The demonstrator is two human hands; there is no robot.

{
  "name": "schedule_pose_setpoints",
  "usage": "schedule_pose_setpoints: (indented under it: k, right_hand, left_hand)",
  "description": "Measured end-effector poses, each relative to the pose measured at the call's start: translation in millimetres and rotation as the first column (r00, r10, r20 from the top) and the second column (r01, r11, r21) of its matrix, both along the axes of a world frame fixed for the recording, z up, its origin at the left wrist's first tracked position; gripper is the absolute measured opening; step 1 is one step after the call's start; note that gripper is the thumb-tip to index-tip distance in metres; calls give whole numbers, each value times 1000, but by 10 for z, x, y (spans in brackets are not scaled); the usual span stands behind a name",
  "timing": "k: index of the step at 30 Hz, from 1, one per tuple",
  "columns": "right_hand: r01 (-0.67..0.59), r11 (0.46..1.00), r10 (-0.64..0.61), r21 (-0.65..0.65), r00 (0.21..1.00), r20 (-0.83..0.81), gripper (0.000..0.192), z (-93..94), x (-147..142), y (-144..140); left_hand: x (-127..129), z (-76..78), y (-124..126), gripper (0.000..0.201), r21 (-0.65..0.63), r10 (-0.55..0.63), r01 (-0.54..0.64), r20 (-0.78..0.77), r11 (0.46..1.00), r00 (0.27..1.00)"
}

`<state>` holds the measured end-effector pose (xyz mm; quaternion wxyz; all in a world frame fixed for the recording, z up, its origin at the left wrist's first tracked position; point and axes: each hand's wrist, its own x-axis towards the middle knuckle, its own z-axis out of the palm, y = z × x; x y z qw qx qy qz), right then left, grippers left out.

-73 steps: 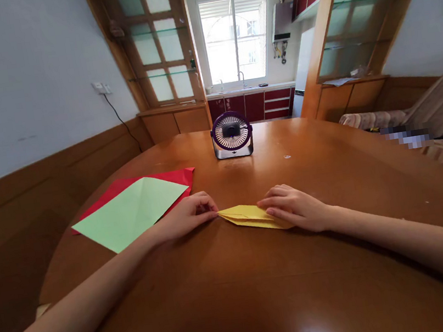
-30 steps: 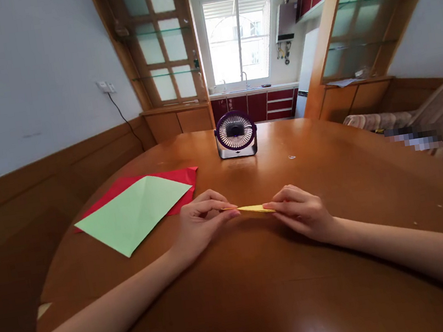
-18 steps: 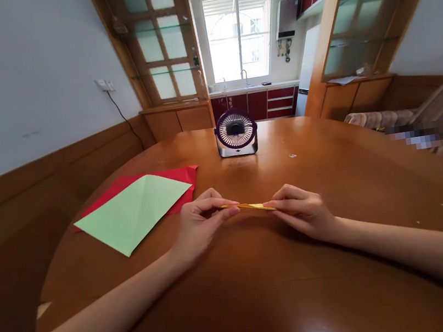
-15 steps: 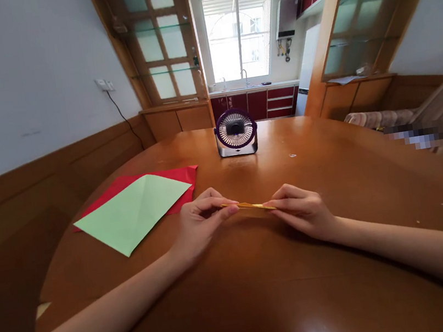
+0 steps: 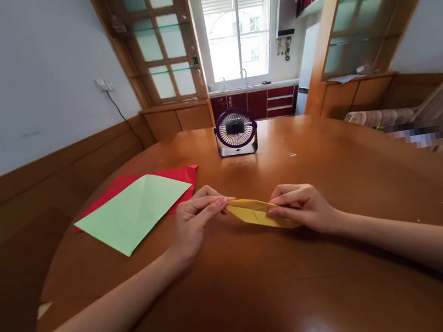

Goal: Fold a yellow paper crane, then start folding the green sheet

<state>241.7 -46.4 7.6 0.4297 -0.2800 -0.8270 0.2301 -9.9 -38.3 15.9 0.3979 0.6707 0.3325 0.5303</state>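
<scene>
A folded piece of yellow paper [image 5: 253,214] is held just above the table, its creased face tilted toward me. My left hand [image 5: 198,219] pinches its upper left corner between thumb and fingers. At the other end, my right hand [image 5: 304,206] grips the paper, thumb on the near face and fingers behind. The paper's right edge is partly hidden by that hand. Left of my left hand lies a sheet of light green paper [image 5: 137,212], on top of red paper [image 5: 188,193] that sticks out at the back and sides.
A small dark purple fan [image 5: 235,129] stands upright near the far edge of the brown wooden table [image 5: 242,307]. A little white scrap [image 5: 292,154] lies to the right of the fan. Beyond the table's right side is a striped cushioned seat [image 5: 381,118].
The yellow paper has turned from nearly edge-on to showing its broad folded face. My left hand has shifted slightly left, while the sheets and fan stay put.
</scene>
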Motion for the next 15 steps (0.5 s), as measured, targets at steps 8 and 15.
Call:
schedule_pose_setpoints:
  k: [8, 15]
  right_hand:
    - [24, 999, -23, -34, 1000, 19, 15, 21, -39, -35]
    - [7, 997, -5, -74, 1000, 30, 17, 54, -54, -53]
  left_hand:
    - [139, -1, -63, 17, -144, -128, 116, -71, 983, 989]
    - [147, -27, -82, 18, -109, -122, 112, -90, 988, 988]
